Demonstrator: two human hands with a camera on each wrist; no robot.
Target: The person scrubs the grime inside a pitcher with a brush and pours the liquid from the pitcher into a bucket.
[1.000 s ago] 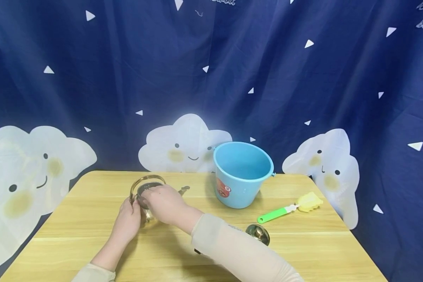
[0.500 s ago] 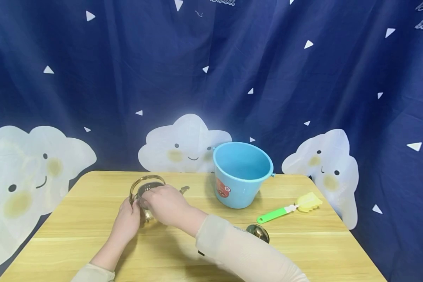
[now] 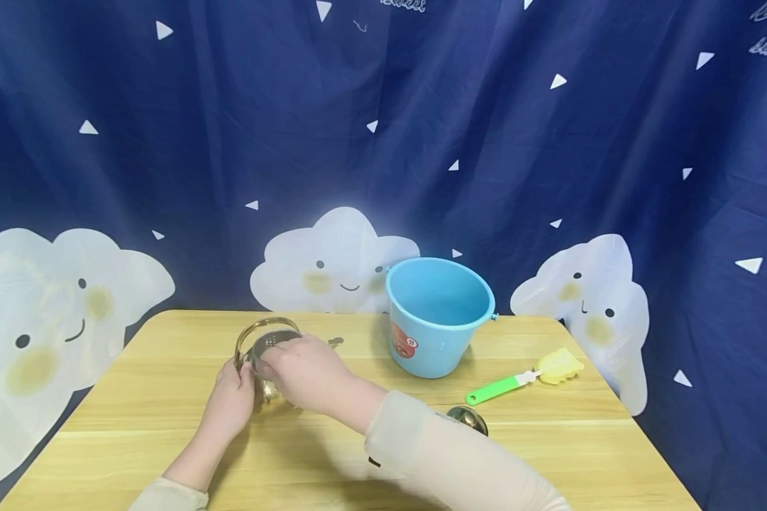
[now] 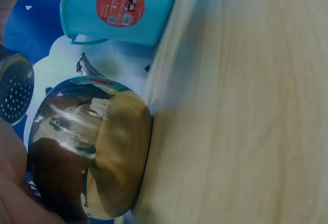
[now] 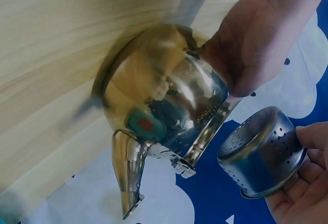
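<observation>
A shiny gold teapot stands on the table, its spout turned to the right in the head view and its arched handle raised. My left hand grips it at the near left, by the handle's base. The right hand pinches the wall of a perforated metal tea strainer, thumb on one side and fingers on the other. In the right wrist view the strainer is outside the pot, beside its open top. From the head, my right hand hides part of the strainer and most of the spout.
Behind and to the right stands a light blue bucket. A brush with a green handle and yellow sponge head lies right of it. The teapot's lid is partly behind my right sleeve. A dark blue curtain hangs behind the table.
My right hand has shifted slightly right, the strainer moving with it, and now covers more of the spout. The forearm covers more of the lid. My left hand stays put.
</observation>
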